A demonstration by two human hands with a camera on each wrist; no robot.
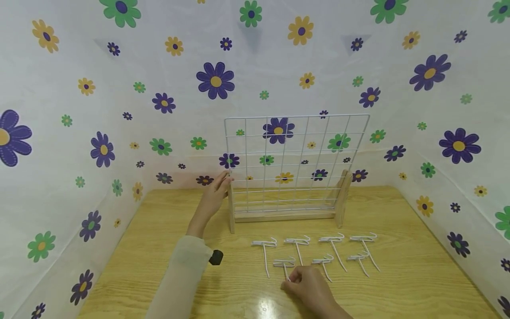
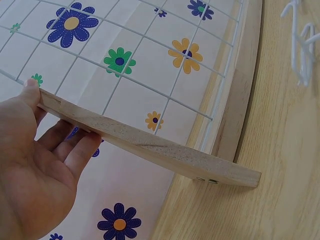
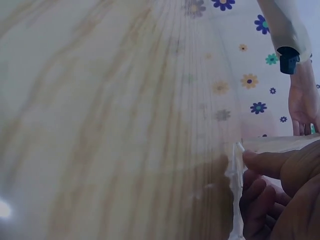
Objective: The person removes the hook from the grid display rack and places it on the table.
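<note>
A white wire grid [image 1: 296, 116] stands upright in a wooden base, with a wooden side piece [image 1: 231, 208] at each end. My left hand [image 1: 213, 195] holds the left side piece near its top; in the left wrist view, the thumb lies over the edge of the wood [image 2: 150, 142] and the fingers curl beneath. At the front, thumb and fingertips of my right hand [image 1: 311, 288] pinch the arm end of a short white wire hook [image 1: 283, 263]. The right wrist view shows that hand [image 3: 285, 190] low over the table, the hook largely hidden.
Several other white hooks lie in two rows before the stand, among them a long hook [image 1: 265, 257] and a short one [image 1: 360, 262]. The wood-grain table [image 1: 159, 239] meets flowered white sheeting [image 1: 179, 133] at the back and sides. A small black device [image 1: 216, 257] is on my left wrist.
</note>
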